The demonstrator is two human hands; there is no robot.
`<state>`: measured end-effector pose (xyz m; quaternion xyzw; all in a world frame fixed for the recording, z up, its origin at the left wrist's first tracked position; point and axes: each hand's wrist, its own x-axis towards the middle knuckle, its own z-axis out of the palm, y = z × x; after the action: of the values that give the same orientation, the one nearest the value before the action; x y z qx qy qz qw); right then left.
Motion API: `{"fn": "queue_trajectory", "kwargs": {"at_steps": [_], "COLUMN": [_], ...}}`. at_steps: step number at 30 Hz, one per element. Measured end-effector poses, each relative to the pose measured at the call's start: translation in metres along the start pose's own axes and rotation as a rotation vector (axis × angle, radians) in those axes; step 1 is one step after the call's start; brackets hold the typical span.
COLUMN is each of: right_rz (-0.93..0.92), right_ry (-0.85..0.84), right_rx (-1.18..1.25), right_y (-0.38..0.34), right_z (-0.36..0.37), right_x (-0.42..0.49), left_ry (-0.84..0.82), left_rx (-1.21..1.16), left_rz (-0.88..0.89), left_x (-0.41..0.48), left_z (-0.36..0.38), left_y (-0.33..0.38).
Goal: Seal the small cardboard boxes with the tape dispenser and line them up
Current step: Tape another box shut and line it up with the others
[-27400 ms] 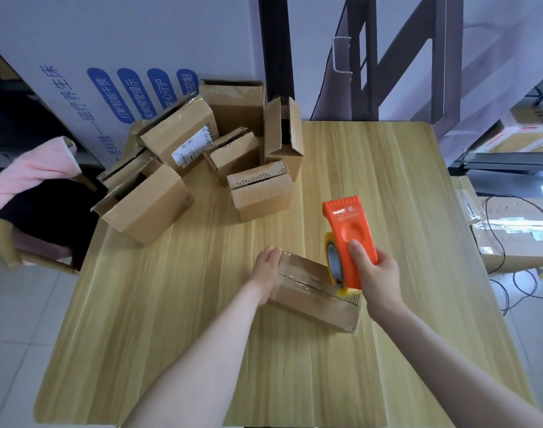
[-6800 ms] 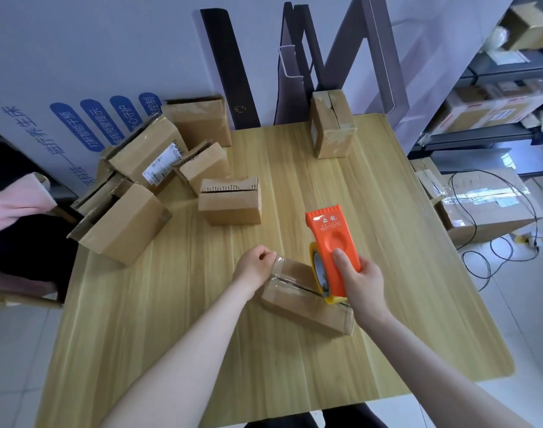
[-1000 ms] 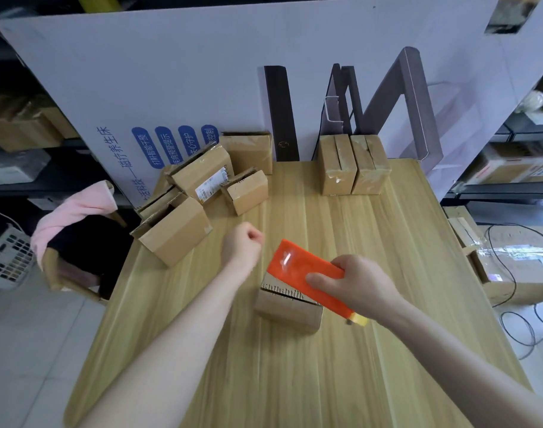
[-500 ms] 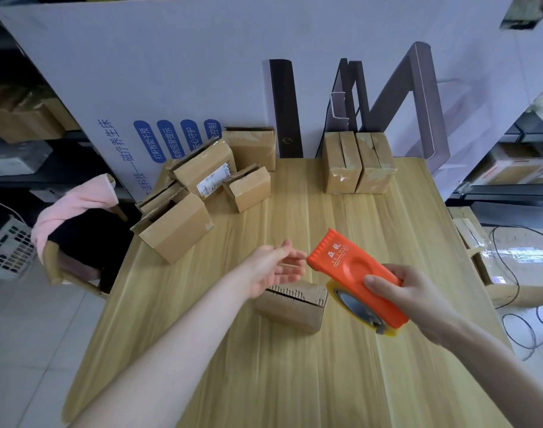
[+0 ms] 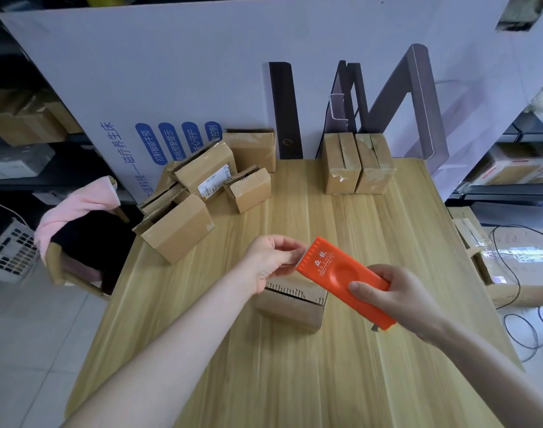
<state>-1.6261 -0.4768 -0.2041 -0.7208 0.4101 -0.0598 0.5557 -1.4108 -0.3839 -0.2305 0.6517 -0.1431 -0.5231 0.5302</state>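
Head view: a right hand [image 5: 396, 299] grips the rear of an orange tape dispenser [image 5: 335, 273] while the left hand [image 5: 270, 261] pinches its toothed front edge with curled fingertips [image 5: 290, 251]. Just beneath them a small cardboard box [image 5: 290, 307], brown with a corrugated flap edge showing, sits mid-table [image 5: 294, 381].

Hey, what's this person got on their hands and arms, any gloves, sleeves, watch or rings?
Nothing worn shows. The left hand and right hand have no gloves, and no rings are visible. The left forearm and right forearm are bare to the frame's edge: no sleeves, watch or bracelet.
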Motion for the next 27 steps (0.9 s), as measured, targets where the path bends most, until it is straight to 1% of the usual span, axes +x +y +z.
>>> {"fn": "queue_trajectory", "kwargs": {"at_steps": [5, 9, 15, 17, 20, 23, 27], "right_rz": [-0.052, -0.074, -0.075, -0.068, -0.052, -0.033, -0.007], "right_ry": [0.051, 0.102, 0.144, 0.156, 0.155, 0.136, 0.117], "right_rx": [-0.137, -0.264, -0.307, -0.334, -0.355, -0.428, -0.473], "right_y": [-0.004, -0.010, -0.016, -0.020, -0.025, -0.031, -0.026], "right_z": [0.013, 0.023, 0.034, 0.038, 0.044, 0.048, 0.040], "right_x": [0.004, 0.007, 0.011, 0.011, 0.013, 0.012, 0.001], "left_ry": [0.158, 0.194, 0.307, 0.337, 0.396, 0.453, 0.521], "left_rx": [0.167, 0.243, 0.082, 0.089, 0.221, 0.336, 0.394], "left_rz": [0.091, 0.127, 0.135, 0.133, 0.149, 0.141, 0.125], "left_x": [0.001, 0.005, 0.007, 0.010, 0.018, 0.022, 0.025], "left_z": [0.001, -0.001, -0.003, -0.006, -0.012, -0.017, -0.043], "left_y": [-0.001, -0.001, -0.002, -0.004, -0.009, -0.012, -0.012]}}
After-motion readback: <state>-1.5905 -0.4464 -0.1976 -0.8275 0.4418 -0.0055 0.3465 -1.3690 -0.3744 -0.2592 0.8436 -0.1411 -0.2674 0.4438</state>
